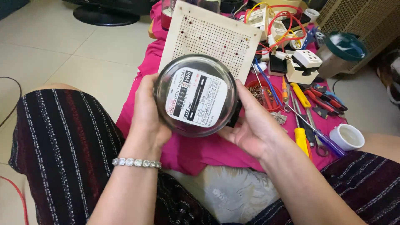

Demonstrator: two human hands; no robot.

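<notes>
The left hand (pixel 148 114) and right hand (pixel 254 121) grip a round, shiny glass meter (pixel 196 95), fingers curled around its smooth sides.

Both hands cradle a round electric meter

The left hand (pixel 148 112) and right hand (pixel 254 125) grip opposite sides of the glass-domed meter (pixel 196 95), its dial face up. Behind it lies a perforated board (pixel 208 35) on pink cloth (pixel 187 152), with screwdrivers (pixel 301 121), sockets (pixel 302 64) and a white cup (pixel 348 136) to the right
</notes>
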